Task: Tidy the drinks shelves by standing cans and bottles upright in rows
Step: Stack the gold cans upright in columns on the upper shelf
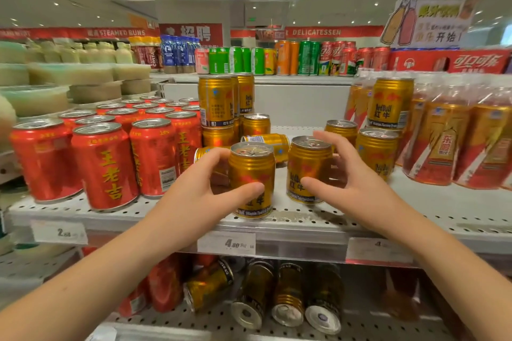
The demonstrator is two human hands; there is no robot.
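Note:
Two upright gold cans stand near the front edge of the white perforated shelf (432, 210). My left hand (202, 185) grips the left gold can (253, 171), thumb across its front and fingers behind. My right hand (352, 177) grips the right gold can (309, 166), thumb on its front and fingers reaching over the back. Behind them a gold can (270, 141) lies on its side, and another lying can (206, 152) shows partly behind my left fingers. More gold cans stand upright at the back (256, 124) and at the right (376, 149), and some are stacked (216, 101).
Rows of upright red cans (106, 166) fill the shelf's left part. Shrink-wrapped gold packs (443, 144) sit at the right. On the lower shelf several gold cans (288, 296) lie on their sides beside red cans (163, 282). Price tags (227, 242) line the shelf edge.

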